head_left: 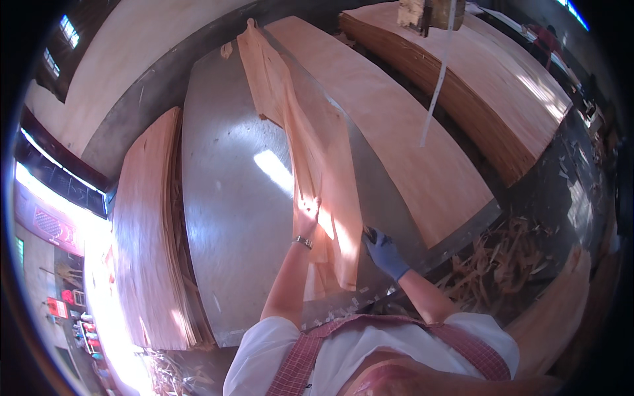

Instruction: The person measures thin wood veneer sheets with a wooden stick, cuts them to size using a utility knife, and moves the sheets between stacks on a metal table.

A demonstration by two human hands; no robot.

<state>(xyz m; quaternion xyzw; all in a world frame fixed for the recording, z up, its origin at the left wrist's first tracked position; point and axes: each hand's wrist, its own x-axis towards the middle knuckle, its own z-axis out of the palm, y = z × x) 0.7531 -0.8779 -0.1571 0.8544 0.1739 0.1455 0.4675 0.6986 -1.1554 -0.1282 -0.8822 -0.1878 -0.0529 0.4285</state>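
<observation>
A long, thin wood veneer sheet [330, 158] lies crumpled and partly folded lengthwise on a smooth grey metal table [224, 218]. My bare left hand [308, 206], with a watch at the wrist, is closed on the fold of this sheet near its middle. Just right of the sheet's near part is my right hand [386, 254], in a blue-grey glove. Its fingers are curled, and a small dark tip pokes out toward the sheet's edge; what it belongs to is too small to tell. A band of sunlight crosses the sheet beside my left hand.
A flat veneer strip [389, 125] lies along the table's right side. Tall veneer stacks stand at the left [148, 231] and far right [475, 79]. A pale hanging strip [439, 86] dangles above. Wood scraps [495, 264] are heaped at right. Another person [545, 43] is far back.
</observation>
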